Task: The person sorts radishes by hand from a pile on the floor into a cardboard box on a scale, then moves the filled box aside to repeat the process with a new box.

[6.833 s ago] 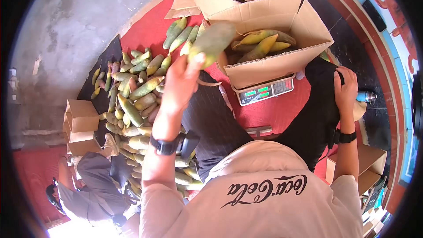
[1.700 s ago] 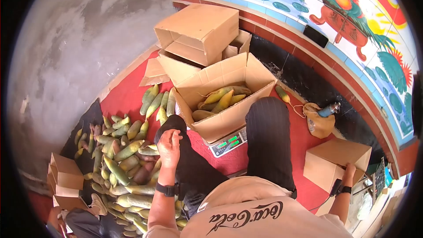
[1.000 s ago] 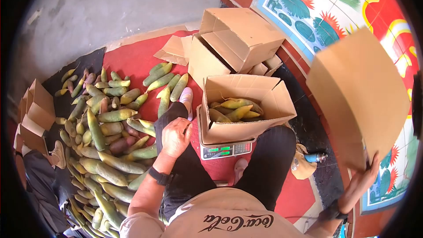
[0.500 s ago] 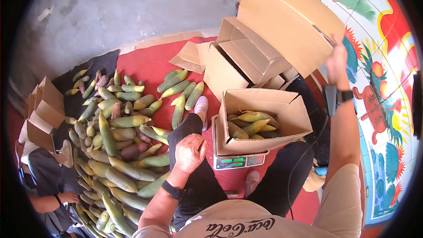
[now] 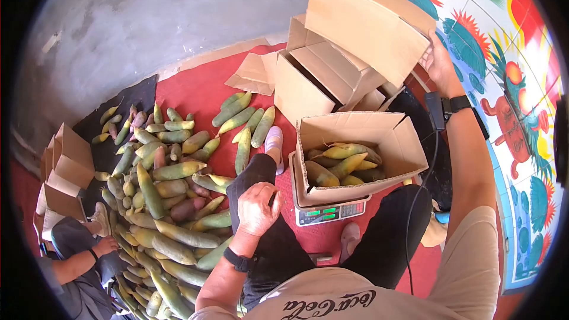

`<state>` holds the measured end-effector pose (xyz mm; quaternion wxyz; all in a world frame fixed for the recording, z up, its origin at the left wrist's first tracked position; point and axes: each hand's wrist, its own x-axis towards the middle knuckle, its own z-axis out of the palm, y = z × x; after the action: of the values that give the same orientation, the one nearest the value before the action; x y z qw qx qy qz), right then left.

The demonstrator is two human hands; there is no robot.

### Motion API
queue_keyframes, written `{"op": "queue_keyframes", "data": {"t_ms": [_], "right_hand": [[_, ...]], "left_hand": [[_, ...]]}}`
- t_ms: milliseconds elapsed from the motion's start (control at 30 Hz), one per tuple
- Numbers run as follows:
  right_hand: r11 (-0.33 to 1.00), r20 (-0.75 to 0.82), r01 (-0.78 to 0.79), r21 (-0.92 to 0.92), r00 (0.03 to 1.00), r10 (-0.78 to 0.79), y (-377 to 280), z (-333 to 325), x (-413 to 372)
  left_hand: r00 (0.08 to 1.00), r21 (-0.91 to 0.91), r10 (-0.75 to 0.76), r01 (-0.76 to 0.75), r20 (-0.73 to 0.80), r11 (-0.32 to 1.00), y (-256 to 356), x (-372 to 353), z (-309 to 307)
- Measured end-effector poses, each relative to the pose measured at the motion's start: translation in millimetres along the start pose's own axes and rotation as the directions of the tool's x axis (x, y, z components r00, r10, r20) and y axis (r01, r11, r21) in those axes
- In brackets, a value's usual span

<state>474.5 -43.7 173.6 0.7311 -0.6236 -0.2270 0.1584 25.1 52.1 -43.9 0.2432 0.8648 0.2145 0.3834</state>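
My right hand [image 5: 440,66] grips the lower right corner of a cardboard box [image 5: 364,26], which is tilted above other boxes at the back. My left hand [image 5: 259,208] rests on my left knee, its fingers curled in with nothing in them. Between my legs, an open cardboard box [image 5: 361,186] stands on a digital scale [image 5: 332,213] with lit green displays. Inside it lie several green-yellow radishes [image 5: 345,166]. A large heap of similar radishes [image 5: 172,238] spreads over the floor to my left.
Open cardboard boxes [image 5: 304,92] stand behind the scale. More boxes [image 5: 70,160] are at far left, near another person's hand [image 5: 105,246]. A grey wall [image 5: 178,18] rises at the back, and a painted tile wall [image 5: 474,53] borders the right. A cable [image 5: 422,186] hangs from my right wrist.
My right hand and the box it holds have moved slightly left. The left hand stays on the knee. The whole view has shifted a little.
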Motion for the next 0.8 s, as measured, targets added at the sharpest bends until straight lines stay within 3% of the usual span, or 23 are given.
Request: {"op": "queue_keyframes", "data": {"t_ms": [100,267,333,367,433,500,567,633,700,733,767,800], "right_hand": [[0.994,-0.014,-0.066,-0.091,0.998,0.065,-1.2,-18.6,-12.5],[0.961,0.097,-0.064,-0.27,0.991,0.093,-18.9,-48.4,-67.7],[0.785,0.123,-0.029,-0.619,0.983,0.133,-31.4,-81.0,-91.3],[0.79,0.118,-0.034,-0.612,0.984,0.134,-30.0,-101.0,-93.7],[0.661,0.029,-0.066,-0.747,0.991,0.132,-24.7,-137.7,-102.6],[0.671,-0.033,-0.097,-0.735,0.994,0.107,-7.7,-160.0,-118.7],[0.705,-0.023,-0.14,-0.695,0.985,0.172,21.9,-181.4,-131.0],[0.698,-0.03,-0.172,-0.695,0.977,0.211,60.1,-185.3,-141.8],[0.658,0.027,-0.133,-0.741,0.973,0.228,108.8,-185.7,-143.1],[0.554,-0.015,-0.139,-0.821,0.975,0.223,126.8,-177.4,-145.3],[0.548,-0.021,-0.153,-0.822,0.97,0.24,142.6,-171.7,-145.5],[0.48,0.042,-0.056,-0.876,0.981,0.19,141.8,-159.9,-150.2]], "left_hand": [[1.0,0.009,0.016,-0.016,-0.006,1.0,-1.7,-3.1,3.0],[1.0,0.025,0.024,-0.024,0.006,0.999,0.3,-5.1,2.9],[1.0,0.024,-0.008,0.008,-0.004,1.0,-1.0,-4.3,3.8],[1.0,0.029,-0.003,0.003,0.003,1.0,0.3,-3.1,4.0],[0.998,-0.024,-0.067,0.068,0.022,0.997,3.7,0.7,3.6],[0.993,-0.038,-0.089,0.092,0.083,0.995,8.6,6.2,3.4],[0.967,-0.073,-0.218,0.229,0.13,0.971,15.0,13.9,7.2],[0.974,-0.087,-0.146,0.163,0.172,0.983,5.8,19.0,19.6],[0.924,-0.274,-0.258,0.335,0.281,0.901,5.7,28.2,32.9],[0.898,-0.259,-0.268,0.368,0.348,0.893,2.8,34.0,37.7],[0.896,-0.279,-0.302,0.396,0.326,0.875,5.8,39.9,43.5],[0.87,-0.26,-0.341,0.442,0.355,0.858,4.4,46.7,46.6]]}}
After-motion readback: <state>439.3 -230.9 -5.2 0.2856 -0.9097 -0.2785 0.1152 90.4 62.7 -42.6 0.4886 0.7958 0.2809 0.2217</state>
